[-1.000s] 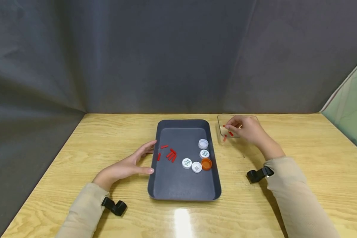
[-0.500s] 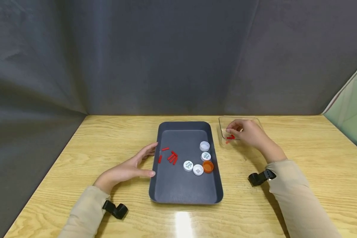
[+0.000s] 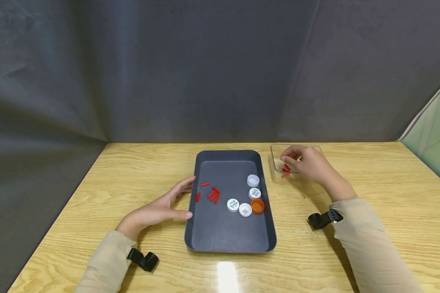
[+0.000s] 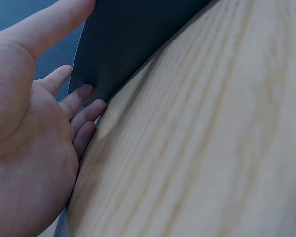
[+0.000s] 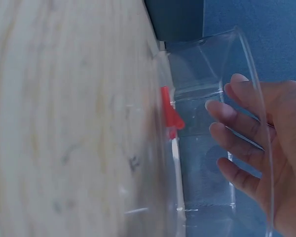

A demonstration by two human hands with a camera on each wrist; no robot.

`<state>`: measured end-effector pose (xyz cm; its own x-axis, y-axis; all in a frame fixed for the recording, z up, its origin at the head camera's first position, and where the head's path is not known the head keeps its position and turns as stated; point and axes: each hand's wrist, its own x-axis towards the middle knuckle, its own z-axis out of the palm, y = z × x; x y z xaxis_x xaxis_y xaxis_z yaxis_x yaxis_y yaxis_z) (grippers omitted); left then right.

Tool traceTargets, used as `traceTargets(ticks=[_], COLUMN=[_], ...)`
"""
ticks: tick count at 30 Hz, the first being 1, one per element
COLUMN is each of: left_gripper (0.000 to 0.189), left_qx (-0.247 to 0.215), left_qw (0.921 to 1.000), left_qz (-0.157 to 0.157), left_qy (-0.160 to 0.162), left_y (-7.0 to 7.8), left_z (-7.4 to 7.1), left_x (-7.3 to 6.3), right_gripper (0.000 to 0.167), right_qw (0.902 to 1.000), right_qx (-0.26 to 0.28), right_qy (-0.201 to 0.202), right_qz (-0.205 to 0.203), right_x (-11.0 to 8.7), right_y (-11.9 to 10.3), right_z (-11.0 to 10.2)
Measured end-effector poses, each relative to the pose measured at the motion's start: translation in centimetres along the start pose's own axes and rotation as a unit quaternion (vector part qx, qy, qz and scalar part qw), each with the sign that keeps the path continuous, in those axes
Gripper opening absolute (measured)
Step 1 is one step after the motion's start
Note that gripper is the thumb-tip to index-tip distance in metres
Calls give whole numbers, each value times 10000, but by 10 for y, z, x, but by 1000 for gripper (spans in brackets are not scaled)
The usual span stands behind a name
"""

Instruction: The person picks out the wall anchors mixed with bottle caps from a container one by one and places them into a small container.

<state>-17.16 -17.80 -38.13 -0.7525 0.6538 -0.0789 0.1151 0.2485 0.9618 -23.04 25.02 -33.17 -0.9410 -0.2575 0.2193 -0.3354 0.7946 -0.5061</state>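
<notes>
In the head view, a dark grey tray (image 3: 229,240) lies in the middle of the table. My left hand (image 3: 157,207) rests at its left side, thumb and fingers spread along the rim; the left wrist view shows the fingertips (image 4: 96,108) against the tray's outer wall. My right hand (image 3: 308,162) is over a clear plastic box (image 3: 276,152) at the back right, fingers bent loosely with nothing between them. Inside the box, a few small red sticks (image 5: 168,108) lie on the bottom. Several more red sticks (image 3: 213,195) are in the left half of the tray.
Along the tray's right side sit an orange cap (image 3: 258,206), a white lid (image 3: 253,180) and white caps with markings, one of them a cap (image 3: 232,205) nearer the middle. A grey curtain (image 3: 212,81) hangs behind the wooden table (image 3: 132,162).
The right hand has let go of a red stick, which now lies with the others in the clear box. The left hand stays at the tray's rim.
</notes>
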Motion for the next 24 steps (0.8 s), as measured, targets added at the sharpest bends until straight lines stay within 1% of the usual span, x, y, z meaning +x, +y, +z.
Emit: traceTargets(ticks=[9,16,19,24], left_gripper=[94,95,95,95], left_qx=[-26,8,14,11], left_qw=[10000,10000,10000,10000], left_qz=[-30,-42,-31,-45], left_qy=[23,34,31,28], left_y=[1,1,1,1], left_z=[0,0,0,-1], left_x=[0,0,-1,-1], right_gripper=[17,17,16,15], right_qw=[9994,9977,9975,9965], right_qx=[159,268,310,579], right_qy=[222,462,456,182], right_qz=[-198,-414,-443,-569], right_x=[1,0,-1,0], right_y=[-10,-25,-34,-46], right_z=[-4,-6,-6,-1])
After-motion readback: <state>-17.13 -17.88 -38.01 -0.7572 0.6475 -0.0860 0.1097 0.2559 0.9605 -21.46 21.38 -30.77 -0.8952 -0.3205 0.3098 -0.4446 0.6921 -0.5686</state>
